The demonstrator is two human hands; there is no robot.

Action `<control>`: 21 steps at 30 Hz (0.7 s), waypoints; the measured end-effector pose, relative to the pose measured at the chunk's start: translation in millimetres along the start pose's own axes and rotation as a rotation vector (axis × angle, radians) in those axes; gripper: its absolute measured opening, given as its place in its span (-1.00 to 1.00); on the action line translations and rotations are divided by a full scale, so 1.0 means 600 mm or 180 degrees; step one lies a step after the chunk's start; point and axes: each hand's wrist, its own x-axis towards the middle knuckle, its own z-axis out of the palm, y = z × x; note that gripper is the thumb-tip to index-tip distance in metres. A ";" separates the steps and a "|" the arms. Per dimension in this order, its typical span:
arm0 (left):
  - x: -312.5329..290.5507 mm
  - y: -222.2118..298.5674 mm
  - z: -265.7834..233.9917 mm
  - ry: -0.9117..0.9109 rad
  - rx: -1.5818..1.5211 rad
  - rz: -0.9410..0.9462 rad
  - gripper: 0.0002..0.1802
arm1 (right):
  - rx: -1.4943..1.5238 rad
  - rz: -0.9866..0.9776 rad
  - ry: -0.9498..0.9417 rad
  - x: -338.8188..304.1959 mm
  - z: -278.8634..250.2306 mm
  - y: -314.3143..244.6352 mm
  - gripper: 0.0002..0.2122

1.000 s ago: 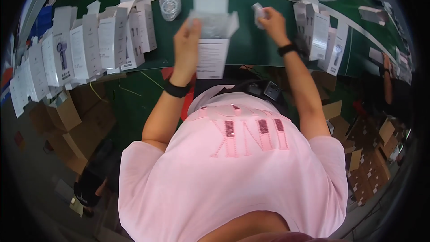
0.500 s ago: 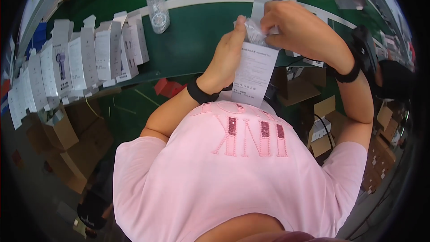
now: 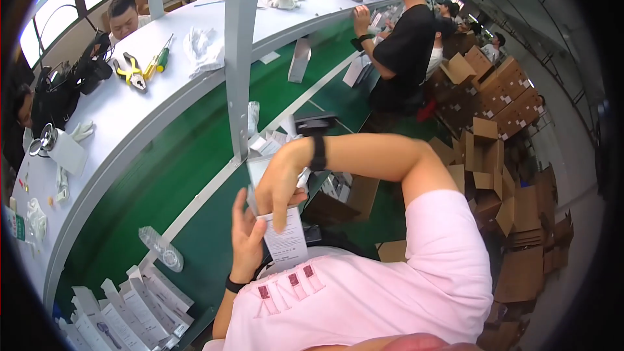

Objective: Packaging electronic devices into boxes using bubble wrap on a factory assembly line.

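A narrow white printed carton point(image 3: 286, 240) stands tilted in front of my chest, its upper end toward the belt. My left hand point(image 3: 247, 240) holds it from the left side, thumb against the carton and the other fingers raised beside its upper end. My right hand point(image 3: 279, 185) bends down over that upper end from above, fingers pointing down and spread, one along the printed face. A pale raised flap point(image 3: 258, 170) shows beside the right hand. What lies inside the carton is hidden under my right hand.
Several open white cartons point(image 3: 133, 305) stand in a row at lower left. A clear plastic tray point(image 3: 161, 249) lies on the green surface. A grey post point(image 3: 240, 58) rises ahead. Pliers point(image 3: 133, 75) lie on the white counter; a co-worker point(image 3: 406, 39) stands beyond cardboard boxes point(image 3: 484, 149).
The view has swung right and up, bringing in the counter and co-workers. My right hand has moved down over the carton's upper end; the clear plastic there no longer shows.
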 end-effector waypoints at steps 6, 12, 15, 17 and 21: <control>-0.024 0.004 -0.041 0.0368 0.0271 0.0192 -0.23 | 0.2314 -0.1084 0.4152 -0.003 0.122 0.093 -0.61; 0.002 0.031 -0.045 -0.0450 0.1675 -0.0174 -0.57 | 0.3624 -0.1600 0.3676 0.101 0.164 0.100 -0.71; 0.003 0.025 -0.050 -0.0487 0.2111 -0.0056 -0.59 | 0.2159 -0.1705 0.3882 0.082 0.148 0.112 -0.59; 0.004 0.011 -0.048 -0.0252 0.1714 -0.0445 -0.56 | 0.1670 -0.1837 0.3846 0.080 0.147 0.115 -0.58; -0.011 -0.011 -0.043 0.0530 0.0905 -0.0051 -0.34 | 0.1817 -0.1714 0.3700 0.072 0.130 0.111 -0.43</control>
